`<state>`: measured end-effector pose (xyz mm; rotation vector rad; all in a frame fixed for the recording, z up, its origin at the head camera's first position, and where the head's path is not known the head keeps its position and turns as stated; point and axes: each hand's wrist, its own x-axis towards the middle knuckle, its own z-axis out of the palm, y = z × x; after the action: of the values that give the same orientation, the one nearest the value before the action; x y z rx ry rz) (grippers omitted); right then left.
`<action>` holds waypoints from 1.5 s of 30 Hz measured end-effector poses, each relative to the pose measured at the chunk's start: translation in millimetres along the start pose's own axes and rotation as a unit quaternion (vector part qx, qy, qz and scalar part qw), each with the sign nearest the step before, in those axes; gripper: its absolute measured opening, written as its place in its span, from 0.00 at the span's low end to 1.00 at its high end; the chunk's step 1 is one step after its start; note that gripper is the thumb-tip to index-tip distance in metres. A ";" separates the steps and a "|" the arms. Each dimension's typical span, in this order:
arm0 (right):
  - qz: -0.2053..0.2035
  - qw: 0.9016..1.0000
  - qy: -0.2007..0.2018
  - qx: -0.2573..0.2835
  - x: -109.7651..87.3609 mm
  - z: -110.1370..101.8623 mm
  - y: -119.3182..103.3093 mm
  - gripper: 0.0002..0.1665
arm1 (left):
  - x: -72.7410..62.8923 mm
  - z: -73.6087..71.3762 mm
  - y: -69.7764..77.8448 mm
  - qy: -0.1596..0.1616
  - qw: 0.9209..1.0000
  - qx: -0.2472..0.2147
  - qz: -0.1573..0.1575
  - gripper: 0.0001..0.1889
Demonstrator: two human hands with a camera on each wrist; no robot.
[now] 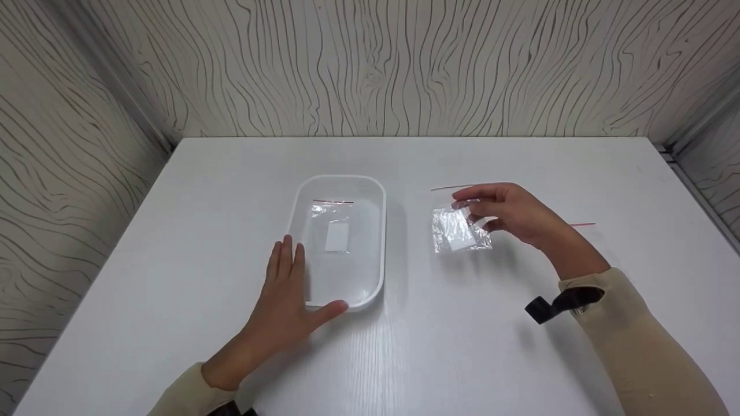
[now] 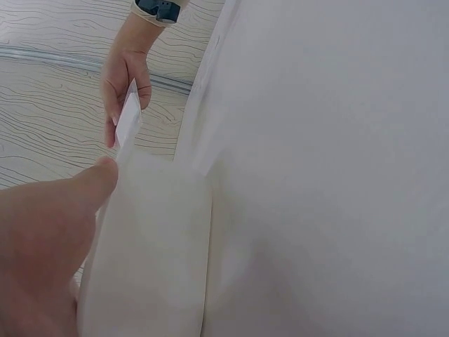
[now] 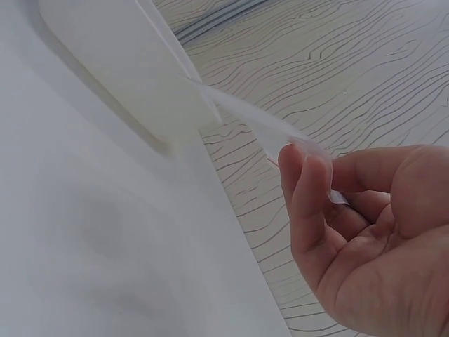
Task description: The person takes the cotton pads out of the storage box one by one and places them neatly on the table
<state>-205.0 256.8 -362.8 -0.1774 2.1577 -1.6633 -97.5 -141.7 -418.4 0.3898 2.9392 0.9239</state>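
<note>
A white rectangular tray stands on the table left of the middle. In it lies a small clear zip bag with a red strip and a white card inside. My left hand rests at the tray's near left corner, fingers straight along the side and thumb on the near rim. To the right of the tray, my right hand pinches another clear zip bag, which also has a white piece inside. The right wrist view shows this bag between thumb and fingertips, above the table.
A thin red line, likely another bag's strip, shows on the table beyond the right wrist. One more reddish line lies behind the held bag. Wood-patterned panels rise at the back and sides.
</note>
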 end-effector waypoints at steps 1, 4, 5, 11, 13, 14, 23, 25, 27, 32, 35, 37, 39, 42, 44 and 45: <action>-0.001 1.000 0.000 -0.001 0.0 -0.2 0.3 0.22 | -0.1 -0.1 0.1 0.000 1.000 0.000 0.001 0.65; -0.004 1.000 -0.001 -0.003 -0.2 -1.5 1.7 0.21 | -0.2 -0.1 0.2 -0.001 1.000 0.003 -0.002 0.65; -0.004 1.000 -0.002 -0.004 -0.4 -2.2 2.4 0.20 | -0.2 -0.1 0.4 -0.001 1.000 0.003 -0.002 0.65; -0.006 1.000 -0.004 -0.007 -3.1 -9.4 8.2 0.20 | 0.3 -0.8 2.1 -0.005 1.000 -0.001 -0.002 0.65; -0.005 1.000 -0.004 -0.010 -3.8 -11.9 10.5 0.21 | 0.5 -0.8 2.0 -0.006 1.000 0.000 -0.005 0.65; -0.004 1.000 -0.004 -0.013 -4.1 -13.1 11.6 0.21 | 0.6 -0.8 1.9 -0.006 1.000 0.001 -0.006 0.65; 0.006 1.000 0.003 -0.023 -8.0 -20.7 17.9 0.26 | 0.3 -0.2 0.5 -0.005 1.000 0.001 -0.007 0.66; 0.008 1.000 0.003 -0.022 -9.2 -22.5 19.1 0.26 | 0.4 0.1 0.2 -0.006 1.000 0.003 -0.008 0.66; 0.010 1.000 0.004 -0.021 -10.3 -24.7 20.7 0.26 | 0.2 0.1 0.3 -0.005 1.000 0.002 -0.008 0.66; 0.011 1.000 0.010 -0.019 -13.1 -31.0 24.9 0.25 | -0.4 -0.2 1.1 -0.004 1.000 -0.005 -0.007 0.66; 0.012 1.000 0.010 -0.015 -14.3 -34.1 27.8 0.26 | -0.4 -0.1 1.3 -0.004 1.000 -0.005 -0.007 0.65; 0.014 1.000 0.009 -0.013 -15.2 -36.0 29.7 0.27 | -0.3 0.1 1.4 -0.004 1.000 -0.004 -0.006 0.65; 0.014 1.000 0.009 -0.012 -16.2 -37.8 31.4 0.28 | -0.4 0.2 1.6 -0.003 1.000 -0.003 -0.005 0.65; 0.015 1.000 0.009 -0.012 -18.1 -41.0 33.8 0.28 | -0.6 0.1 1.7 -0.002 1.000 -0.002 -0.004 0.65; 0.016 1.000 0.012 -0.015 -19.6 -43.3 35.1 0.28 | -0.7 0.0 1.9 -0.002 1.000 -0.001 -0.003 0.65; 0.016 1.000 0.013 -0.015 -20.3 -44.4 35.5 0.28 | -0.6 -0.1 1.9 -0.002 1.000 0.000 -0.003 0.65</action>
<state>-198.8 313.6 -382.5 -0.1301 2.1938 -1.6241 -96.5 -140.4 -417.3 0.3833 2.9343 0.9225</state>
